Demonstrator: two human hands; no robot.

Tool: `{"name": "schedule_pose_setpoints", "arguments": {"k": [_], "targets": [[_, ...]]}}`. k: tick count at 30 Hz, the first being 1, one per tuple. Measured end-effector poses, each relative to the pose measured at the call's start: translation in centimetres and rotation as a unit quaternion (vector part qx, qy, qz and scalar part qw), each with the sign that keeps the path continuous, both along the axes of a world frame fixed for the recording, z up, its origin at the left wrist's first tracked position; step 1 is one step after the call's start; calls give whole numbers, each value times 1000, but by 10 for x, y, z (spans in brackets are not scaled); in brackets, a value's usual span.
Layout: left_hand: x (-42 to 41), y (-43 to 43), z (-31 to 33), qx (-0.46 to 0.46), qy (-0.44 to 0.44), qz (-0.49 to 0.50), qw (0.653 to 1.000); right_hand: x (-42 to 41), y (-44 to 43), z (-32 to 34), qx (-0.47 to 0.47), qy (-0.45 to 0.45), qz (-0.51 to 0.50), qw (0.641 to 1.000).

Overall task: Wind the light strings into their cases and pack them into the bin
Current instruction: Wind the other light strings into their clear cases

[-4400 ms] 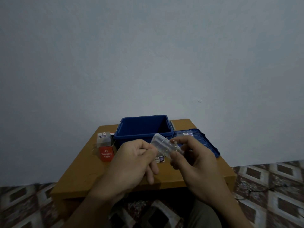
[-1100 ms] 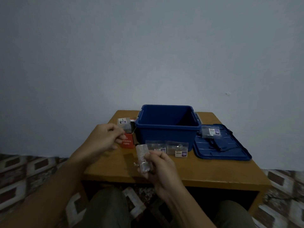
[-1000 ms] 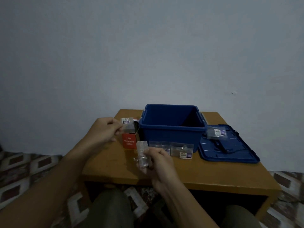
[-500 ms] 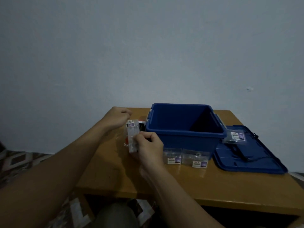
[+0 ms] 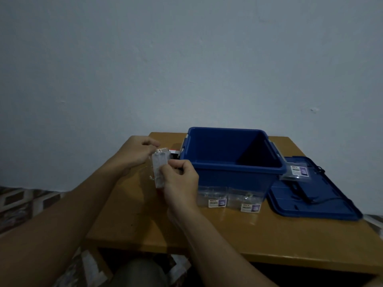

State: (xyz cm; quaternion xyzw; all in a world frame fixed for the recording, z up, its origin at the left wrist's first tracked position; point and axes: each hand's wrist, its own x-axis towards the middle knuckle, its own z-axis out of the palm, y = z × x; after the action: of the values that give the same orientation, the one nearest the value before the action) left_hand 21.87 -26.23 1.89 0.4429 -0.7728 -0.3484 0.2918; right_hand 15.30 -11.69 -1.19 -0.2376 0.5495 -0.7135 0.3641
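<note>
1. Two clear cases [image 5: 216,196] sit on the bench [image 5: 238,230] right against the front wall of the blue bin [image 5: 234,160], labels facing you; a third case [image 5: 296,172] rests on the bin lid [image 5: 323,201], which lies flat to the right of the bin.
2. Nothing shows inside the bin from this angle, so packing looks not yet begun; its floor is partly hidden by the near wall.
3. Your right hand [image 5: 181,183] is closed on a clear case [image 5: 159,172], held above the bench just left of the bin.
4. Your left hand [image 5: 137,154] is pinched shut beside the top of that case; whether it grips the thin light string or the case edge, I cannot tell.
5. That case stands upright, long axis roughly vertical, its broad face turned towards you.
6. Judging by this, you are mid-winding, with several cases left to place in the bin.
</note>
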Motion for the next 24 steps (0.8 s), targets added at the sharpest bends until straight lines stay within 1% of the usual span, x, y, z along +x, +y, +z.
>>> {"name": "schedule_pose_setpoints", "arguments": {"k": [4, 8, 12, 15, 18, 21, 23, 24], "targets": [[7, 4, -1, 11, 56, 15, 998, 2, 4, 1, -12, 20, 1, 1000], [24, 15, 0, 24, 125, 36, 991, 1, 15, 4, -39, 74, 9, 996], [48, 46, -7, 38, 178, 51, 982, -6, 42, 7, -80, 115, 36, 990], [54, 80, -21, 47, 168, 58, 983, -17, 64, 1, -84, 130, 33, 987], [48, 114, -38, 34, 151, 51, 987, -32, 85, -11, -66, 121, 12, 990], [34, 143, -59, 33, 140, 3, 990, -54, 107, -26, -28, 123, -26, 992], [22, 154, -72, 65, 160, -40, 984, -70, 121, -36, -3, 124, -39, 991], [15, 160, -77, 84, 157, -63, 982, -78, 129, -39, 5, 122, -43, 992]]}}
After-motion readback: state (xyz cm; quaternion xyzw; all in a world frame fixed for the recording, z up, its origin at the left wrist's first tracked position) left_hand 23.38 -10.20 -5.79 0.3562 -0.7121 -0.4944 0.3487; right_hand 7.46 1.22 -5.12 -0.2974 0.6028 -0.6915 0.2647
